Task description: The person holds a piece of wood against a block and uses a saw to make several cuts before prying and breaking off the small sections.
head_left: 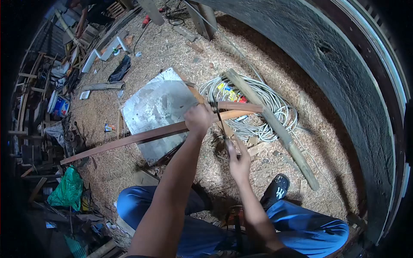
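Observation:
My left hand (198, 118) is closed at the middle of the view, on or beside a long reddish wooden strip (129, 140) that runs down to the lower left. My right hand (239, 162) is closed round the lower end of a thin dark tool (220, 116), whose blade stands up across the wood. Shorter wooden pieces (241, 106) cross near my left hand and point right. Under them lie a grey metal sheet (157, 101) and a coil of grey cable (279, 112). What my left fingers grip is partly hidden.
A round wooden pole (275, 129) lies over the coil. Wood shavings cover the floor. A large dark curved slab (340, 64) stands on the right. Scrap wood and a green bag (68, 189) are on the left. My shoe (275, 191) is below the coil.

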Demonstrator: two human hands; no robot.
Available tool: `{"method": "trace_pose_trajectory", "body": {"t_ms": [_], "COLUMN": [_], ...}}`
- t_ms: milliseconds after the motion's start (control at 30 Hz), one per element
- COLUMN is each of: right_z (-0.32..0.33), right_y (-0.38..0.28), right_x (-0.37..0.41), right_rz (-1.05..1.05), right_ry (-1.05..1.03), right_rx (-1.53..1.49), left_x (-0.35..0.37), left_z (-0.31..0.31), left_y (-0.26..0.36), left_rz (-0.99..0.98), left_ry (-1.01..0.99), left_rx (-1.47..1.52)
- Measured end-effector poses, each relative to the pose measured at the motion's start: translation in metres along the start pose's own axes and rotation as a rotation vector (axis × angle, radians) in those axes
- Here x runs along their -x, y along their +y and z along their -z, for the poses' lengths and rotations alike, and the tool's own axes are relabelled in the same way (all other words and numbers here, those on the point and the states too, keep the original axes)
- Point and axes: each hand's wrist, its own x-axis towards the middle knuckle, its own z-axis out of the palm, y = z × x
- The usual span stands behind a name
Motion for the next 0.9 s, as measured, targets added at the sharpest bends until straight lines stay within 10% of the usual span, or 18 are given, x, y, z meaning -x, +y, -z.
{"method": "trace_pose_trajectory", "body": {"t_ms": [900], "right_z": [-0.003], "right_y": [0.011], "right_x": [-0.018], "right_rz": [-0.090], "right_ry": [-0.030], "right_rx": [0.061], "left_x": [0.001], "left_z": [0.000], "left_y": [0.000], "left_rz": [-0.055], "left_ry": [0.084], "left_rx": [-0.021]}}
